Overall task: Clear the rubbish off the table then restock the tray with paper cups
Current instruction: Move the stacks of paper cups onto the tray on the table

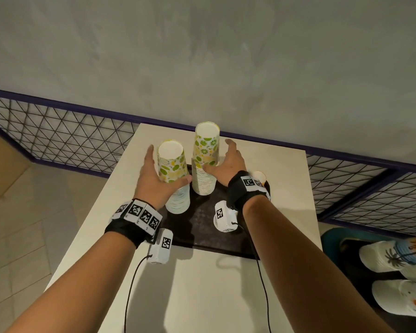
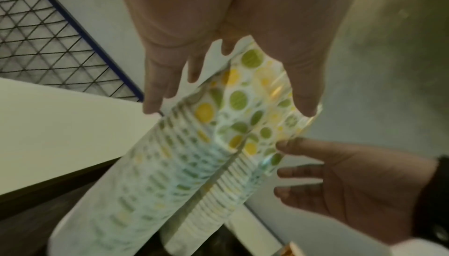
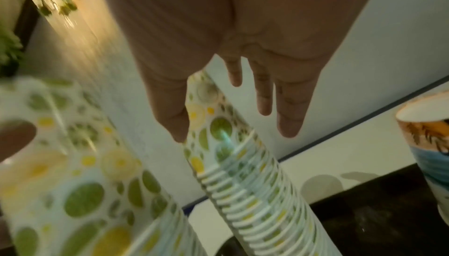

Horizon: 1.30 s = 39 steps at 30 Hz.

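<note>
Two stacks of upside-down paper cups with a lemon-and-lime print stand side by side on a dark tray (image 1: 202,229) on the white table. My left hand (image 1: 151,181) is spread round the shorter left stack (image 1: 174,169), straight fingers behind it and the thumb in front. My right hand (image 1: 229,162) is at the right side of the taller stack (image 1: 205,159), thumb against the cups and fingers straight and apart from them. In the right wrist view the taller stack (image 3: 243,183) runs down from my thumb. In the left wrist view my right hand (image 2: 340,183) reaches in with its fingertips by the stacks.
A single cup (image 1: 259,176) with an orange and blue print stands upside down at the tray's right edge, behind my right wrist. A teal-rimmed bin (image 1: 332,239) on the floor at the right holds crumpled cups. A mesh fence (image 1: 58,138) and a grey wall stand behind the table.
</note>
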Each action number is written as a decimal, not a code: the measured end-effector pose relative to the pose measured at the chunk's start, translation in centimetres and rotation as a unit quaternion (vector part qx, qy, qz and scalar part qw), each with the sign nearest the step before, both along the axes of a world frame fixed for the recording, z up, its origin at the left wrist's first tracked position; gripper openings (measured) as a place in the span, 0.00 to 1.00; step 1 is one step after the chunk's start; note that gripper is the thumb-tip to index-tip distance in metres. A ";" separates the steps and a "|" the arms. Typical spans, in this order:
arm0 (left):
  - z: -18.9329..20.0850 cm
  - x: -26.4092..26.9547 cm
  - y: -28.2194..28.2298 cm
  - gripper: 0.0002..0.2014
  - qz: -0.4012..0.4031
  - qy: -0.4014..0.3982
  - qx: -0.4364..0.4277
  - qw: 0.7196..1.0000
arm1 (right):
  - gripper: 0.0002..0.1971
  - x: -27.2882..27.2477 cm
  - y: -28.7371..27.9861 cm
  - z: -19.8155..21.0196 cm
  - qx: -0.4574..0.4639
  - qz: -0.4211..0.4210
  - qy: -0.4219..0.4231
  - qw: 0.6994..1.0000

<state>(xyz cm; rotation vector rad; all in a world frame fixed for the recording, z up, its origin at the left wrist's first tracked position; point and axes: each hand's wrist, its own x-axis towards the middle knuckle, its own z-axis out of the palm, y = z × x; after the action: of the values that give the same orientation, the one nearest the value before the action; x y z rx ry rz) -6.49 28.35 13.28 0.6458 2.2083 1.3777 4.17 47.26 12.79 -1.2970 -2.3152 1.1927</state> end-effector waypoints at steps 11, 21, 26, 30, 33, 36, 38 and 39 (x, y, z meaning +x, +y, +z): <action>7.2 16.0 1.1 0.59 -0.080 0.281 0.033 0.956 | 0.26 25.1 -4.0 3.4 0.110 -0.096 0.175 0.974; 1.6 39.1 8.4 0.49 -0.313 0.129 0.062 0.939 | 0.19 52.7 -6.5 -4.9 0.031 -0.301 0.112 0.947; -0.3 47.7 13.8 0.39 -0.418 0.121 0.065 0.898 | 0.30 58.8 -4.6 -8.8 -0.018 -0.368 0.077 0.926; -0.5 52.4 18.8 0.38 -0.478 0.167 0.012 0.863 | 0.41 60.5 -1.6 -11.5 -0.067 -0.358 0.037 0.930; -1.4 54.5 21.8 0.39 -0.515 0.195 -0.079 0.831 | 0.47 60.2 0.6 -13.3 -0.097 -0.327 0.029 0.939; -3.4 55.2 23.2 0.38 -0.518 0.187 -0.137 0.823 | 0.50 59.6 2.5 -14.8 -0.101 -0.306 0.021 0.946; -4.4 55.3 23.3 0.33 -0.505 0.170 -0.132 0.836 | 0.51 59.2 3.5 -15.4 -0.107 -0.296 0.014 0.949; -4.7 55.3 23.1 0.31 -0.498 0.165 -0.126 0.842 | 0.52 59.0 4.0 -15.4 -0.111 -0.291 0.013 0.950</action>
<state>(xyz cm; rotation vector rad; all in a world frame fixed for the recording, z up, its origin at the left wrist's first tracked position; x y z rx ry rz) 48.80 51.49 8.63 1.6955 1.7164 0.4384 63.18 51.22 -2.58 -1.8518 -1.6172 1.2557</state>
